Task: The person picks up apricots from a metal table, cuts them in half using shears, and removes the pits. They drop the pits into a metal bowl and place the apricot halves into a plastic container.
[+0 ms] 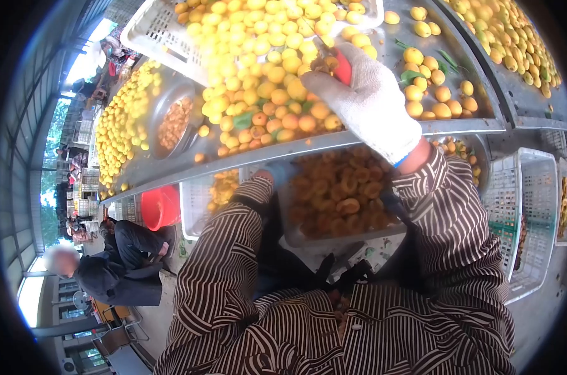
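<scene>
My right hand (368,103), in a white glove, is closed round a red-handled tool (343,67) above the yellow-orange fruit (277,75) heaped on the metal table (233,159). Something small and brown shows at the tool's tip, too blurred to make out. Below the table's edge my left hand (282,170), in a bluish glove, is blurred beside a tray (318,240) of brown-orange fruit pieces (346,187). Its fingers are hard to see.
A white crate (165,37) lies tipped at the back of the table. A metal bowl (193,115) holds orange pieces. At the left are a red bucket (161,207) and a seated person (118,269). White crates (533,212) stand at the right.
</scene>
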`<state>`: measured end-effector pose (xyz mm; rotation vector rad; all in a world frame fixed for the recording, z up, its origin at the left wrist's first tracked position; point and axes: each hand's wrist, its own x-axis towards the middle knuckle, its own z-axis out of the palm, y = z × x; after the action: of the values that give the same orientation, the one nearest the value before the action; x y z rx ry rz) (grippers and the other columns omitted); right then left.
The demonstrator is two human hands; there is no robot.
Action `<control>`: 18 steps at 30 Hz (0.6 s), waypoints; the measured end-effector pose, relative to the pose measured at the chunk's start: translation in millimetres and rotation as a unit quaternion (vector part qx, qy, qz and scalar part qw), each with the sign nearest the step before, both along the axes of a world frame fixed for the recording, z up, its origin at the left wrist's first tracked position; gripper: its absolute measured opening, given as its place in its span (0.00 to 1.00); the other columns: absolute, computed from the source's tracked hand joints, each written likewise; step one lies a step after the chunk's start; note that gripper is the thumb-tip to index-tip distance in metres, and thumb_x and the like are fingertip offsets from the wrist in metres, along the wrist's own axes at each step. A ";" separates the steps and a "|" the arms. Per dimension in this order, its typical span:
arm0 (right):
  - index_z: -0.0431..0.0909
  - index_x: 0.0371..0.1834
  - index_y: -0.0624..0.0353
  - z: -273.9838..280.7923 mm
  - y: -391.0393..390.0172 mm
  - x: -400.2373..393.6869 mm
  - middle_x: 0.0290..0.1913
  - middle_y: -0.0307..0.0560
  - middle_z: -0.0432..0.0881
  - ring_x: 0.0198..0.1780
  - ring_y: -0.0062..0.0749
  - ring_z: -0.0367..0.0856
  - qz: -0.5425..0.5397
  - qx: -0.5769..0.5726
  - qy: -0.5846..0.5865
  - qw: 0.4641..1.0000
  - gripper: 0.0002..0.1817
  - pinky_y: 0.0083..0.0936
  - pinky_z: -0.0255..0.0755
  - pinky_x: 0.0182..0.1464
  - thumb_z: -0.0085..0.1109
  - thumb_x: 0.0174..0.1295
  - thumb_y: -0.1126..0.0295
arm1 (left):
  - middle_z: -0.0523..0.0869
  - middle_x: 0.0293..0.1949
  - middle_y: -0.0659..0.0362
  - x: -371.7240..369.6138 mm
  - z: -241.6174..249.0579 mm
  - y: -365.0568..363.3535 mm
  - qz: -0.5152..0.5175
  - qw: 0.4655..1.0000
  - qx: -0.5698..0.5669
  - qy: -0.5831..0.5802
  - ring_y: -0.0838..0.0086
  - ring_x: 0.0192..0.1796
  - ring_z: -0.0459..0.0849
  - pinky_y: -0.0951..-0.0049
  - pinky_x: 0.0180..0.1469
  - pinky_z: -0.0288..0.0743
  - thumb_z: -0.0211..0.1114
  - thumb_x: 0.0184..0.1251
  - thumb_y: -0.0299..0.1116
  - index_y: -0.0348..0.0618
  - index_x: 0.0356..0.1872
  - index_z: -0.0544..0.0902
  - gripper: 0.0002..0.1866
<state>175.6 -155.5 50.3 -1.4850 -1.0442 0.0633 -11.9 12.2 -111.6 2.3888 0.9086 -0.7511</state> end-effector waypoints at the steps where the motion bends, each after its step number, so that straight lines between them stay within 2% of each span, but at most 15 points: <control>1: 0.79 0.41 0.63 -2.7 1.3 1.5 0.32 0.59 0.83 0.37 0.51 0.84 0.006 0.017 0.008 1.000 0.19 0.38 0.77 0.40 0.66 0.59 0.56 | 0.86 0.49 0.53 -0.9 -6.9 0.3 0.002 1.000 0.000 0.001 0.63 0.51 0.84 0.66 0.57 0.75 0.64 0.66 0.44 0.41 0.52 0.83 0.20; 4: 0.79 0.40 0.63 -2.7 0.4 2.3 0.32 0.59 0.83 0.37 0.51 0.84 0.018 0.030 0.022 0.999 0.19 0.38 0.77 0.40 0.66 0.58 0.57 | 0.86 0.50 0.52 4.5 -20.1 -4.3 -0.007 0.999 -0.020 -0.031 0.62 0.51 0.84 0.66 0.56 0.76 0.67 0.64 0.43 0.43 0.51 0.84 0.19; 7: 0.79 0.40 0.63 -2.6 -1.3 1.9 0.33 0.59 0.83 0.37 0.52 0.84 0.023 0.022 0.026 0.999 0.19 0.38 0.77 0.39 0.67 0.58 0.57 | 0.86 0.50 0.51 13.1 -26.9 -6.7 -0.024 0.999 -0.019 0.021 0.61 0.51 0.84 0.65 0.56 0.76 0.66 0.64 0.42 0.43 0.53 0.83 0.19; 9: 0.79 0.40 0.63 -0.6 -2.0 2.9 0.33 0.59 0.83 0.37 0.52 0.84 0.018 0.023 0.019 0.999 0.19 0.38 0.77 0.39 0.67 0.58 0.57 | 0.84 0.54 0.49 12.1 -61.0 12.1 -0.029 0.999 0.008 -0.016 0.59 0.55 0.83 0.64 0.58 0.75 0.64 0.65 0.40 0.45 0.58 0.80 0.21; 10: 0.78 0.41 0.63 -0.2 -3.0 2.2 0.33 0.60 0.83 0.37 0.53 0.84 0.014 0.007 0.016 1.000 0.19 0.39 0.77 0.39 0.66 0.59 0.57 | 0.84 0.54 0.49 15.5 -60.4 15.4 -0.033 0.999 0.009 -0.019 0.59 0.55 0.83 0.64 0.58 0.75 0.64 0.65 0.40 0.45 0.58 0.80 0.21; 13: 0.78 0.41 0.63 3.2 -2.4 6.0 0.33 0.60 0.83 0.37 0.53 0.84 0.017 -0.023 0.018 0.999 0.19 0.39 0.77 0.38 0.66 0.59 0.56 | 0.79 0.62 0.49 17.6 -71.2 25.8 -0.114 0.985 0.106 0.072 0.58 0.65 0.76 0.61 0.65 0.71 0.61 0.67 0.35 0.49 0.64 0.75 0.23; 14: 0.78 0.40 0.63 2.8 -2.3 4.9 0.33 0.60 0.82 0.37 0.54 0.84 0.027 -0.037 0.027 0.999 0.19 0.40 0.76 0.38 0.66 0.59 0.56 | 0.79 0.62 0.49 19.1 -54.4 14.8 -0.112 0.986 0.102 0.074 0.58 0.65 0.76 0.61 0.65 0.71 0.61 0.67 0.35 0.49 0.64 0.75 0.23; 15: 0.78 0.40 0.63 1.5 -1.9 3.9 0.33 0.60 0.82 0.37 0.54 0.84 0.030 -0.040 0.031 0.998 0.19 0.40 0.76 0.38 0.66 0.59 0.56 | 0.79 0.62 0.50 20.7 -36.6 4.3 -0.093 0.993 0.045 0.062 0.58 0.65 0.76 0.61 0.65 0.71 0.60 0.67 0.36 0.49 0.64 0.75 0.23; 18: 0.78 0.40 0.63 3.6 -0.8 2.8 0.32 0.60 0.82 0.36 0.54 0.84 0.024 -0.024 0.003 0.999 0.19 0.39 0.76 0.38 0.66 0.59 0.56 | 0.78 0.62 0.49 -2.7 -85.8 13.8 -0.045 0.998 0.041 -0.019 0.58 0.65 0.77 0.61 0.66 0.70 0.61 0.68 0.37 0.52 0.68 0.70 0.27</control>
<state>178.4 -156.3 53.8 -1.5018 -1.0794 0.1271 -14.6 26.0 -197.4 2.5221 0.8361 -0.7112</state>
